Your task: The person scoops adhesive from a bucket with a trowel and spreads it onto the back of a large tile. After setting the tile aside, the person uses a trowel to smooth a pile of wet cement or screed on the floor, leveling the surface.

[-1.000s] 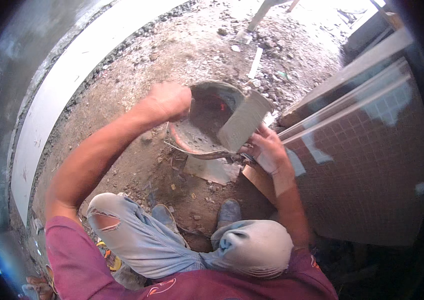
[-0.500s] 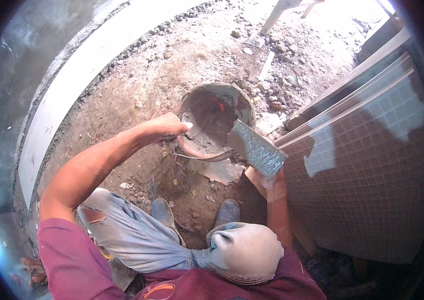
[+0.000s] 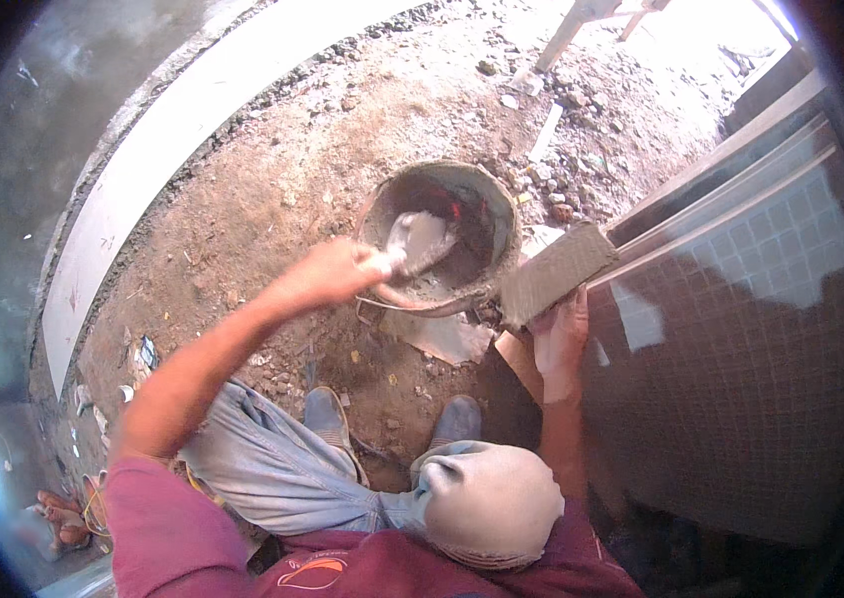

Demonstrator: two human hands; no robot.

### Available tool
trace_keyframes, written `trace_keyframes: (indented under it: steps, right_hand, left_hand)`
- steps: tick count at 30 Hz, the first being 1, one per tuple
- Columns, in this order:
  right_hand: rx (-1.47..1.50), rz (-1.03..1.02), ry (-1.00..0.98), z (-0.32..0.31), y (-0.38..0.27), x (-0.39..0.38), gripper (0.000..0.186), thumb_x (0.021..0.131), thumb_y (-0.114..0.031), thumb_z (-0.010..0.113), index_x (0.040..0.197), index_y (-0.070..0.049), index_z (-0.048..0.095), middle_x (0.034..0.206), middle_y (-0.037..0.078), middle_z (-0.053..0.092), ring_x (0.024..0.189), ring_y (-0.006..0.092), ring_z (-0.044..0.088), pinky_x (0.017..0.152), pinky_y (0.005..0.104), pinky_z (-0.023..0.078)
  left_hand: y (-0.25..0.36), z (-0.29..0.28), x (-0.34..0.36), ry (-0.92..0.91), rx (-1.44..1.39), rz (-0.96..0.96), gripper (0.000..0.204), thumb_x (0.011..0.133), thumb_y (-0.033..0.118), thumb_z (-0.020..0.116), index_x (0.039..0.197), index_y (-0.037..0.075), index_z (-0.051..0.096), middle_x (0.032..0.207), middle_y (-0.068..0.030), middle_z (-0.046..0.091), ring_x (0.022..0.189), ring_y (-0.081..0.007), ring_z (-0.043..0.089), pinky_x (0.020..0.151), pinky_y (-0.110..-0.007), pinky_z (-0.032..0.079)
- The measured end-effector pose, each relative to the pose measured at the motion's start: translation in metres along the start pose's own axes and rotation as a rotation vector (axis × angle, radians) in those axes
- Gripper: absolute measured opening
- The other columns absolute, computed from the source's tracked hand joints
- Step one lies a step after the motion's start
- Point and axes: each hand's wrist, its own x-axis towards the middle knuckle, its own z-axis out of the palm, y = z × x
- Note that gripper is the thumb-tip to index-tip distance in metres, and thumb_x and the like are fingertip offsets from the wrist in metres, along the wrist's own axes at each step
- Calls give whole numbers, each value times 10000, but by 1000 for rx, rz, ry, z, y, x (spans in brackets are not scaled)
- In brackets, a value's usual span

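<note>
A trowel (image 3: 422, 241) is gripped by the tightly curled fingers of the left hand (image 3: 340, 271), its blade lowered inside a round bucket (image 3: 509, 221), while a grey rectangular slab (image 3: 559, 274) is held just beside the rim by the partly spread fingers of the right hand (image 3: 562, 327). Beyond, bare ground (image 3: 263, 204) is bordered at right by grid-patterned panels (image 3: 741, 369).

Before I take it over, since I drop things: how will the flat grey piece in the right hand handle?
The flat grey piece is probably stiff: the right hand holds it near its lower edge, without visible sag. Its dull face looks rough, so likely gritty. Oblong, it might tip if held loosely.
</note>
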Motion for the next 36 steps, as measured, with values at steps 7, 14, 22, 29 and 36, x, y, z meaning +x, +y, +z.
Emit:
trace_keyframes:
  steps: [7, 14, 22, 29, 36]
  right_hand:
    - [152, 152, -79, 12, 13, 28, 402, 1057, -302, 438, 1347, -28, 494, 1315, 100, 582, 1210, 241, 548, 1049, 413, 425]
    - [131, 158, -26, 7, 36, 49, 348, 1057, -252, 437, 1326, -39, 497, 1269, 70, 568, 1169, 203, 539, 1025, 360, 413]
    - [-62, 115, -122, 11, 30, 38, 263, 1043, -247, 506, 1224, -58, 535, 1055, 25, 602, 942, 125, 573, 819, 297, 461]
    - [-130, 202, -115, 13, 27, 43, 367, 1034, -217, 518, 1343, -23, 476, 1237, 75, 574, 1123, 181, 546, 959, 340, 430]
    - [-87, 287, -145, 7, 27, 54, 299, 1024, -241, 543, 1246, -41, 544, 1086, 40, 620, 935, 123, 592, 774, 263, 469]
  left_hand:
    - [102, -95, 13, 382, 1031, 482, 95, 828, 201, 683, 867, 132, 736, 719, -109, 692, 692, -295, 701, 591, -424, 549]
    - [109, -61, 89, 325, 1099, 861, 128, 785, 178, 655, 799, 88, 746, 845, -122, 736, 831, -287, 724, 677, -417, 578]
    - [37, -22, 87, -15, 1067, 650, 154, 795, 183, 648, 851, 42, 674, 765, -171, 695, 804, -337, 711, 641, -460, 563]
    - [16, -25, 71, -265, 574, 291, 347, 838, 314, 650, 995, 8, 701, 881, -236, 702, 890, -394, 689, 773, -480, 541]
    - [-7, 15, 39, -167, -331, -11, 413, 877, 422, 668, 827, 20, 750, 751, -94, 705, 711, -157, 626, 717, -349, 479]
